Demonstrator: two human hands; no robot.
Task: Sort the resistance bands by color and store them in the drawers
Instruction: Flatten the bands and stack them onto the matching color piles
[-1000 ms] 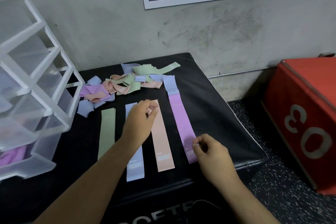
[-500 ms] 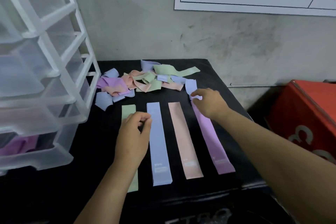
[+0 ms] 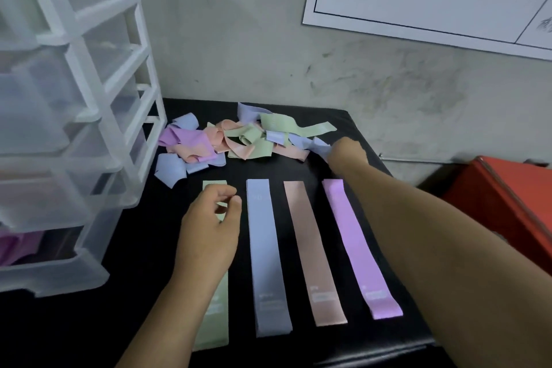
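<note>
Four bands lie flat side by side on the black padded box (image 3: 140, 248): green (image 3: 213, 317), blue (image 3: 268, 263), peach (image 3: 310, 248) and purple (image 3: 355, 248). Behind them is a tangled pile of mixed bands (image 3: 239, 140). My left hand (image 3: 212, 227) hovers over the top of the green band, fingers loosely curled, holding nothing. At the pile's right end my right hand (image 3: 348, 152) grips a loose blue band (image 3: 321, 145); this area is blurred. The white drawer unit (image 3: 89, 116) stands at the left, with purple bands (image 3: 18, 245) in its bottom drawer.
A grey concrete wall stands close behind the box, with a white printed sheet (image 3: 433, 0) on it. A red box (image 3: 507, 203) sits on the floor to the right, just past my right forearm.
My right hand has left the purple band's top end and moved slightly up to the pile's right end with the blue band. My left hand has stayed over the green band.
</note>
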